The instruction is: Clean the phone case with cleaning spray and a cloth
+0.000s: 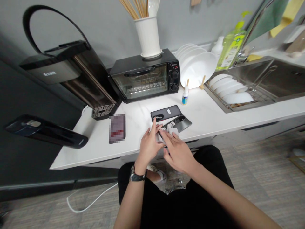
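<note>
Close together at the counter's front edge, both my hands work around a crumpled pale cloth or tissue (173, 129). My left hand (149, 143) has its index finger raised, with the thumb and other fingers curled around a small dark-edged item, mostly hidden. My right hand (179, 154) presses its fingers over that item, the pale cloth bunched against them. Just beyond lies a grey smartphone (186, 124), camera side up, partly covered by the cloth. Behind it, a dark phone case (172, 111) with camera cutouts and a white label lies flat. A small blue-labelled bottle (185, 96) stands upright farther back.
A pixelated dark packet (117, 128) and a black dispenser (78, 76) are left. A dark cylindrical flask (47, 132) is at far left. Behind are a toaster oven (145, 81), white plates (199, 70) and a sink (278, 78) with bowls.
</note>
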The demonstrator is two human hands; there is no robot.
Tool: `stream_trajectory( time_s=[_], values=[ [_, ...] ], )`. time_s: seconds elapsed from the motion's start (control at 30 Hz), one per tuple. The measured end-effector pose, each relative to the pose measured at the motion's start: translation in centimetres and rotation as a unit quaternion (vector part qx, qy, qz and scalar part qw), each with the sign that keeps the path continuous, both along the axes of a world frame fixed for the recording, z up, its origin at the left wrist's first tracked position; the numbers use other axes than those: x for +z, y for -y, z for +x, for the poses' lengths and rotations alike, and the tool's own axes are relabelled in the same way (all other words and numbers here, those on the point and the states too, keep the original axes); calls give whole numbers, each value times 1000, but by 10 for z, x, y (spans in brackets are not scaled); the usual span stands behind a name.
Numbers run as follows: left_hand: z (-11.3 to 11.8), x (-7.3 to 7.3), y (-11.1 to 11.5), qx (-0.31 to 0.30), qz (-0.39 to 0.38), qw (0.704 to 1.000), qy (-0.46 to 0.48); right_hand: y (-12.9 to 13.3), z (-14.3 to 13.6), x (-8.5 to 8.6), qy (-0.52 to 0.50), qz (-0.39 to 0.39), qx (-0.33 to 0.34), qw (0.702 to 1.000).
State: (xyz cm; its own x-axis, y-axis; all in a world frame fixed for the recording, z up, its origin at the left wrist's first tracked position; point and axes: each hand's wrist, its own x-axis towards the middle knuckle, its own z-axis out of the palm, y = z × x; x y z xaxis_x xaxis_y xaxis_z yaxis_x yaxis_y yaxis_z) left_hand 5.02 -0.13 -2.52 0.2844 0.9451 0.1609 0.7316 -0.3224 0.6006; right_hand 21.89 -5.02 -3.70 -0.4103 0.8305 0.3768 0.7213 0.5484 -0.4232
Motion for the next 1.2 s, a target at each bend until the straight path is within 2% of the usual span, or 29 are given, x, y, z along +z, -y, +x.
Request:
stream_trajectory(
  time_s=[0.1, 0.23, 0.3, 0.37, 0.43, 0.53, 0.63, 0.73, 0.83, 0.93, 1.0, 1.1, 1.2],
  values=[
    [2, 2, -2, -5, -1, 1000, 7, -6, 36, -5, 23, 11, -20, 999],
    [3, 3, -3, -1, -5, 1000, 9, -37, 78, -9, 49, 35, -116, 991],
    [3, 3, -3, -3, -2, 1000, 5, -53, 84, -8, 54, 42, -153, 986],
    [3, 3, -3, -4, 3, 1000, 3, -60, 75, -7, 50, 45, -164, 984],
    [2, 3, -2, -7, 6, 1000, -1, -57, 52, -5, 38, 45, -138, 989],
    [-2, 0, -2, -12, 6, 1000, -11, -38, 10, -3, 18, 34, -42, 998],
    [-5, -3, -2, -11, 14, 1000, -25, -20, -12, 1, -4, 17, -9, 1000],
    [-4, -4, -3, 7, 25, 999, -42, -12, -5, 3, -19, 12, 8, 1000],
    [-1, -3, -3, 23, 20, 999, -45, -10, 15, 1, -1, 21, 30, 999],
    [1, -1, -3, 14, 19, 999, -31, -11, 37, -6, 31, 33, 43, 998],
    [1, 1, -4, 1, 24, 1000, -18, -16, 53, -11, 43, 39, 1, 998],
    [2, 3, -4, -5, 22, 1000, -11, -35, 73, -14, 46, 44, -107, 992],
    [3, 5, -4, 2, 11, 1000, -13, -53, 69, -10, 43, 43, -152, 987]
  ],
)
